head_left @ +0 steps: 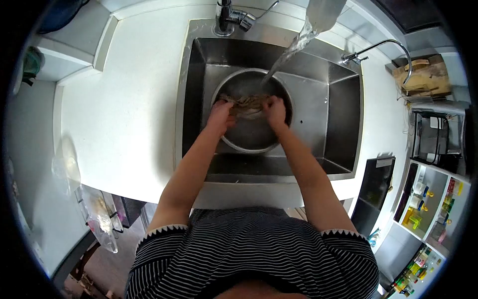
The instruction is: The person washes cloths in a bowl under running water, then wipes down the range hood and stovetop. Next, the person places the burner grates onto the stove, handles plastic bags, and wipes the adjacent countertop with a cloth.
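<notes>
A round metal basin (pixel 249 142) stands in the stainless steel sink (pixel 311 107) with water in it. Inside it, a limp, crumpled, brownish cloth-like piece (pixel 248 105) stretches between my two hands; its exact kind I cannot make out. My left hand (pixel 220 118) is closed on the piece's left end, near the basin's left rim. At the opposite end my right hand (pixel 275 111) pinches it, with the fingers bent. A stream of water (pixel 295 46) pours down from the upper right into the basin, just beyond the right hand.
A chrome faucet (pixel 232 20) rises behind the sink, and a thin curved tap (pixel 383 45) stands at the right back corner. White counter (pixel 119 109) extends to the left. Plastic bags (pixel 67 159) hang at its left edge. Wooden boards (pixel 423 74) lean at the right.
</notes>
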Motion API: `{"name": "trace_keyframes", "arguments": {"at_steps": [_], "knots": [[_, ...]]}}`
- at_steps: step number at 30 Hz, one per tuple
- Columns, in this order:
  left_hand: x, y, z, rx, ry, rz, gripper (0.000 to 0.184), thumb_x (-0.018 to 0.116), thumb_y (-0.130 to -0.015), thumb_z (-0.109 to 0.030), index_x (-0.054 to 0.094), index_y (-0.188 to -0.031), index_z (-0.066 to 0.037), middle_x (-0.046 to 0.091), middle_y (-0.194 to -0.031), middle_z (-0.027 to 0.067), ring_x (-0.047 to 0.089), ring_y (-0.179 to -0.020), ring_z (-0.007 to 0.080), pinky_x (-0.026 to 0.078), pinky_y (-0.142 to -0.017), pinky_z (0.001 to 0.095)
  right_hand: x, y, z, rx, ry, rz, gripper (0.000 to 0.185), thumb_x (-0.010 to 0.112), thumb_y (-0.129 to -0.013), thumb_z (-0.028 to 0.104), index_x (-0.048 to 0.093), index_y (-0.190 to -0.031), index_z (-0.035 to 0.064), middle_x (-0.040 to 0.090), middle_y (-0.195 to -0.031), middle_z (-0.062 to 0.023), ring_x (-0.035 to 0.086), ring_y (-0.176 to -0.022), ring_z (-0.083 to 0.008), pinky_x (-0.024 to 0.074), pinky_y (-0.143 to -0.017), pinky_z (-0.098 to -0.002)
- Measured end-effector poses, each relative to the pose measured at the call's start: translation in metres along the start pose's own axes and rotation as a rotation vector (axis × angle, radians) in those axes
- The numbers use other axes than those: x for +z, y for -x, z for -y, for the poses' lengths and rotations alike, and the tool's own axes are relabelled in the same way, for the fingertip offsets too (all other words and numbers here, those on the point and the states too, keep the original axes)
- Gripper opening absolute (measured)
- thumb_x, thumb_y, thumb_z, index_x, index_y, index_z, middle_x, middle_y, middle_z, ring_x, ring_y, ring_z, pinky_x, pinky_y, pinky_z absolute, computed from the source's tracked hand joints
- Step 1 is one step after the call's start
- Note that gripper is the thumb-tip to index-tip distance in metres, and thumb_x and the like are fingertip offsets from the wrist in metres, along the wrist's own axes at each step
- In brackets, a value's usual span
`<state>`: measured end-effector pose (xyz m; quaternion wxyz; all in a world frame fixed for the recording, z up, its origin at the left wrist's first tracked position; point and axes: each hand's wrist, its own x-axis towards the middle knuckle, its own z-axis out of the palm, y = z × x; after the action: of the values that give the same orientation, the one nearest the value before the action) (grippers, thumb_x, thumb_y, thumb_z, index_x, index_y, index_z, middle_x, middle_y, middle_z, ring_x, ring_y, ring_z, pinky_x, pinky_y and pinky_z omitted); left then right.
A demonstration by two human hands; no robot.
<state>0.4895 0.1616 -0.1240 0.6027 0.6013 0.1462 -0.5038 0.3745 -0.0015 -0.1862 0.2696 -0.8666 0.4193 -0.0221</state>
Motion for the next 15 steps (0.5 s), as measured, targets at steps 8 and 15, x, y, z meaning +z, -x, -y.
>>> {"name": "trace_keyframes", "arguments": {"at_steps": [8,15], "knots": [[0.025,0.030,-0.002,-0.276,0.177,0.121,0.056,0.049,-0.088,-0.031,0.029,-0.133,-0.004,0.034,-0.132,0.0225,0.041,-0.116,0.0409,0.043,-0.087,0.0543,-0.033,0.013,0.026,-0.294,-0.078,0.131,0.018,0.059,-0.070,0.003,0.057,-0.087,0.0026,0.057,-0.090,-0.0175,0.057,-0.085,-0.0337,0.0461,-0.072,-0.0414],[0.026,-0.001,0.026,-0.365,0.600,0.469,0.047,0.050,-0.088,-0.033,0.038,-0.124,-0.004,0.049,-0.117,0.0169,0.055,-0.100,0.0326,0.050,-0.080,0.0454,-0.119,0.096,0.097,-0.737,-0.392,0.678,0.011,0.061,-0.069,0.006,0.056,-0.079,0.0041,0.057,-0.078,-0.0064,0.057,-0.070,-0.0212,0.0451,-0.065,-0.0292]]}}
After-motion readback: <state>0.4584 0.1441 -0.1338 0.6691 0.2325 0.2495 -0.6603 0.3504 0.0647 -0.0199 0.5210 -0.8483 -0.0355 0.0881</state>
